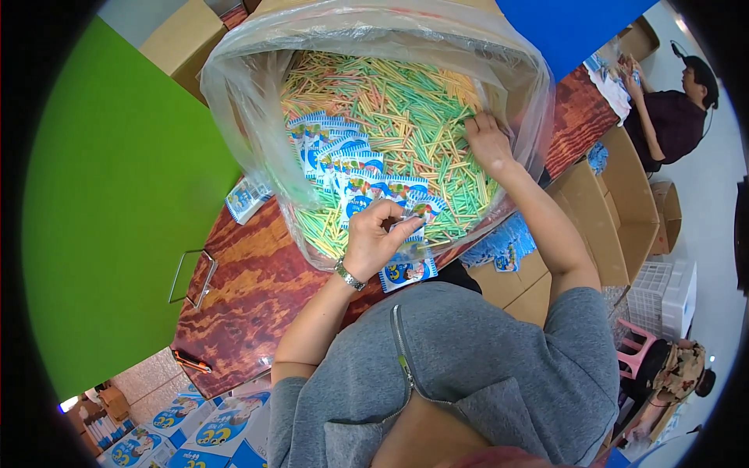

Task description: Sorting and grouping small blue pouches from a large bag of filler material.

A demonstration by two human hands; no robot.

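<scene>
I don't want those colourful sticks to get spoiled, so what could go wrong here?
The blue-and-white packets lie loose on the pastel sticks, so a nudge from the left hand might bury one. The right hand reaches in past the rim of the clear plastic liner, so that arm could drag it and spill some sticks. The orange-and-black tool lies near the edge of the table; a bump might knock it off.

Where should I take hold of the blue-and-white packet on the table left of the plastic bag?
Pinch the packet by its near-left end, probably best approached from the near side. It lies slanted on the table, that end exposed, while its other end sits close by the plastic bag.
</scene>
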